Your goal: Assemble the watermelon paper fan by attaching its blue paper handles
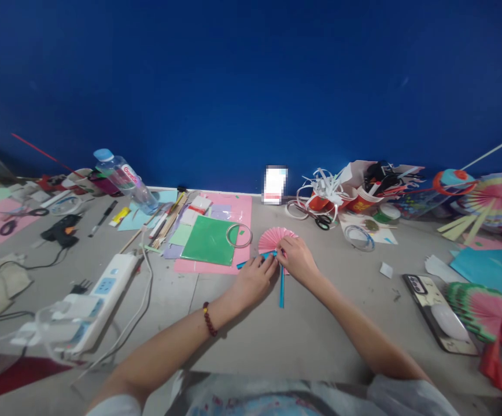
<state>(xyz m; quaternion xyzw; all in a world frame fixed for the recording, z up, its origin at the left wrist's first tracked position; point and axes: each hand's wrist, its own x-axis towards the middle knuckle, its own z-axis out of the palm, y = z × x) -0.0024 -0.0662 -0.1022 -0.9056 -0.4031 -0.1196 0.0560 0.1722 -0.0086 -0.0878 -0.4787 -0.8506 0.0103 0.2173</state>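
A small pink pleated paper fan (pixel 273 236) lies on the grey table in front of me. One blue paper strip (pixel 282 292) points from its base toward me, and a second blue strip (pixel 241 266) runs out to the left beneath my fingers. My left hand (pixel 254 282) is closed at the fan's base, its bent fingers on the left-hand strip. From the right, my right hand (pixel 298 261) pinches the fan's lower edge where the strips meet. My fingertips cover that joint, so its details are hidden.
Left of my hands are a green sheet (pixel 207 240), a power strip (pixel 106 300) with cables, a glue gun (pixel 62 231) and a bottle (pixel 125 179). Rightward lie scissors (pixel 323 222), a phone (pixel 428 306), a mouse (pixel 449 321) and a finished fan (pixel 489 312). A blue wall (pixel 233 98) stands behind.
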